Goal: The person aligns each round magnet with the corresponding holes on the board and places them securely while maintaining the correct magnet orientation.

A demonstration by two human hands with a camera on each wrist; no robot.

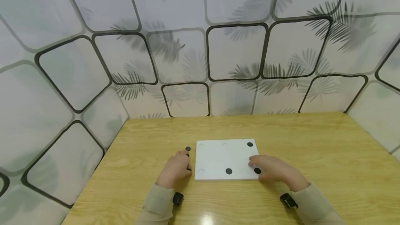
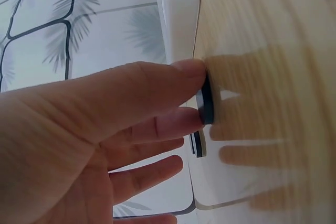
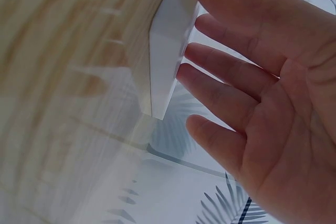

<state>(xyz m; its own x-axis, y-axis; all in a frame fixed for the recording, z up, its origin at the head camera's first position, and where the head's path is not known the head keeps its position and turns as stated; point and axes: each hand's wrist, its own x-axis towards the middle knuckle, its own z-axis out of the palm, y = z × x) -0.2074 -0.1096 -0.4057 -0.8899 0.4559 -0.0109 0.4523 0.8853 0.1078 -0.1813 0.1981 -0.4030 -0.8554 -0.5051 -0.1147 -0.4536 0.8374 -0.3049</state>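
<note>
A white rectangular board (image 1: 215, 157) lies on the table, with several shallow round recesses, three of them filled by black discs: a far-right disc (image 1: 250, 144), a near-middle disc (image 1: 228, 171) and a near-right disc (image 1: 257, 171). Left of the board, my left hand (image 1: 175, 168) pinches a black disc (image 2: 207, 103) between thumb and index finger, low at the tabletop. Beyond its fingers is another black disc (image 1: 188, 148), and a further one is partly hidden by the fingertips. My right hand (image 1: 276, 170) rests at the board's right edge, fingers loosely extended, holding nothing.
The wooden table (image 1: 156, 131) reaches back to a patterned wall covering (image 1: 187, 58) with leaf prints, which also encloses the sides. Dark wrist devices sit on both arms, the left one (image 1: 178, 199) and the right one (image 1: 289, 201).
</note>
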